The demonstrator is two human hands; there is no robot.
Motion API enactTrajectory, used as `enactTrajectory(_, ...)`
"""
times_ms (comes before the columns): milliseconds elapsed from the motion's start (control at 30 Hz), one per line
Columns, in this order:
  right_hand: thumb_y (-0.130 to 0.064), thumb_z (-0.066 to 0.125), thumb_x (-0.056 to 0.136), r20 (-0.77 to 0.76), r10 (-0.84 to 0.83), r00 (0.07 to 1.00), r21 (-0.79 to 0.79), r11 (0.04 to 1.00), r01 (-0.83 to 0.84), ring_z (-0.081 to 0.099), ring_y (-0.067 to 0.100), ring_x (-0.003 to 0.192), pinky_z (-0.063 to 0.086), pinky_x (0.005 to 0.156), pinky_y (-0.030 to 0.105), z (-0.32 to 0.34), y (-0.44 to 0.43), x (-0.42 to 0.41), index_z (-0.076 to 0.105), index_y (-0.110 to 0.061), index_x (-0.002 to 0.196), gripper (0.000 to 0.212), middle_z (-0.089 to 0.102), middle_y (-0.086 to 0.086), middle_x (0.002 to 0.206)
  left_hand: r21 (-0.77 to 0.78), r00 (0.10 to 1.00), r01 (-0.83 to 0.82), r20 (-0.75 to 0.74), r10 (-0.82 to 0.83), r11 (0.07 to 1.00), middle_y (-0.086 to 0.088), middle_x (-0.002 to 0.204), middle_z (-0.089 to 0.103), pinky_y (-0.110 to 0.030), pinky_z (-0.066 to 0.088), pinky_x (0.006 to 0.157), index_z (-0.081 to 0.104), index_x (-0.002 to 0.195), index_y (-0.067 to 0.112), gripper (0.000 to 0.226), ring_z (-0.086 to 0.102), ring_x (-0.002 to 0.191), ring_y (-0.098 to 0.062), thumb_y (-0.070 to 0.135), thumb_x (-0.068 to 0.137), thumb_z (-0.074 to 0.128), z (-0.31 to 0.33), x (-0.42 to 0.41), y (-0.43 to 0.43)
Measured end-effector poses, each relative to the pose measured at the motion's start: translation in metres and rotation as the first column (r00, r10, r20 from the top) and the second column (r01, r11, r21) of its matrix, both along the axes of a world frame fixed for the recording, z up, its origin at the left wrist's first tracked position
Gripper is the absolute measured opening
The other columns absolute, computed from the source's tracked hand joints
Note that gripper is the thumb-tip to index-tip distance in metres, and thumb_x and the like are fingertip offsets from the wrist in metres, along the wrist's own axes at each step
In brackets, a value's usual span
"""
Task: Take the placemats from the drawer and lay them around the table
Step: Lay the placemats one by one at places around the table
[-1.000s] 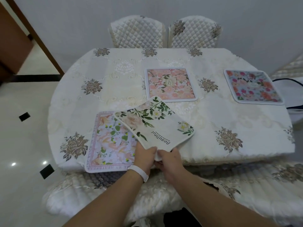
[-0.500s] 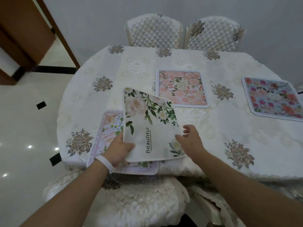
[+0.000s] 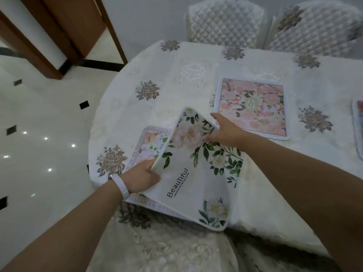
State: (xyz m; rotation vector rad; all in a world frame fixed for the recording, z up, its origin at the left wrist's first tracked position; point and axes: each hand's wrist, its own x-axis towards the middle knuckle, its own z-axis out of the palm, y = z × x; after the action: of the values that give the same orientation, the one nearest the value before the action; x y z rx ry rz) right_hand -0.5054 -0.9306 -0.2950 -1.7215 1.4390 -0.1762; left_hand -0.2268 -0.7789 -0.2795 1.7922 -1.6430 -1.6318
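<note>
A soft, white, rounded-corner floral placemat [image 3: 198,173] curls over a pink-bordered placemat [image 3: 151,142] on the embroidered bench [image 3: 196,69]. Left hand [image 3: 141,177] fingers pinch its left edge; right hand [image 3: 225,130] fingers spread flat on it.

The white "Beautiful" placemat [image 3: 193,171] has swung round and now curls up at its far end. The right hand [image 3: 225,131], off it half a second ago, has reached onto its top edge; the left hand [image 3: 141,176] has shifted to pinch its left edge.
</note>
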Motion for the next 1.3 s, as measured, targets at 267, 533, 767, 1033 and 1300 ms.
enactTrajectory(267, -0.021, 0.062, 0.091, -0.139, 0.014, 0.990, -0.058, 0.998, -0.022, 0.053, 0.017, 0.072, 0.036, 0.054, 0.030, -0.026, -0.013, -0.025, 0.055, -0.023, 0.084, 0.010, 0.056, 0.002, 0.084, -0.029, 0.911, -0.411, -0.015, 0.411, 0.911, 0.003, 0.084, 0.075, -0.025, 0.056, 0.054, 0.069, 0.093, 0.021, 0.014, 0.071, 0.071, -0.013, 0.009, 0.087, 0.067, -0.028, 0.004, 0.003)
enactTrajectory(533, -0.024, 0.056, 0.097, -0.120, -0.183, 0.976, -0.086, 0.981, 0.173, 0.052, 0.017, 0.065, 0.034, 0.052, 0.029, -0.029, 0.016, -0.073, 0.052, -0.026, 0.080, 0.018, 0.057, 0.003, 0.077, 0.242, 0.629, -0.706, -0.218, 0.746, 0.666, -0.010, 0.098, 0.075, -0.043, 0.060, 0.060, 0.065, 0.106, 0.014, 0.019, 0.073, 0.083, -0.032, 0.005, 0.089, 0.066, -0.059, -0.055, 0.024)
enactTrajectory(767, -0.021, 0.056, 0.096, -0.058, -0.394, 0.917, -0.084, 0.917, 0.389, 0.054, 0.015, 0.067, 0.035, 0.052, 0.026, -0.010, 0.055, -0.109, 0.058, -0.019, 0.091, 0.006, 0.060, 0.002, 0.080, 0.150, 0.721, -0.630, -0.251, 0.645, 0.762, -0.006, 0.108, 0.072, -0.041, 0.060, 0.071, 0.065, 0.113, 0.010, 0.027, 0.070, 0.092, -0.026, -0.002, 0.090, 0.060, -0.057, -0.102, 0.039)
enactTrajectory(1033, -0.020, 0.056, 0.094, -0.025, -0.559, 0.829, -0.141, 0.823, 0.551, 0.054, 0.015, 0.068, 0.034, 0.053, 0.026, 0.012, 0.114, -0.134, 0.057, -0.014, 0.087, 0.009, 0.060, 0.003, 0.080, 0.064, 0.718, -0.642, -0.300, 0.628, 0.764, -0.004, 0.099, 0.073, -0.044, 0.059, 0.073, 0.063, 0.103, 0.015, 0.018, 0.071, 0.084, -0.024, 0.006, 0.087, 0.064, -0.030, -0.098, 0.031)
enactTrajectory(1300, -0.019, 0.053, 0.093, -0.029, -0.712, 0.702, -0.189, 0.694, 0.695, 0.048, 0.021, 0.070, 0.035, 0.058, 0.030, 0.022, 0.173, -0.168, 0.055, -0.004, 0.102, 0.018, 0.059, 0.023, 0.094, 0.058, 0.757, -0.568, -0.355, 0.549, 0.821, -0.007, 0.098, 0.072, -0.038, 0.057, 0.066, 0.065, 0.101, 0.015, 0.017, 0.070, 0.083, -0.026, 0.004, 0.088, 0.062, -0.010, -0.135, 0.035)
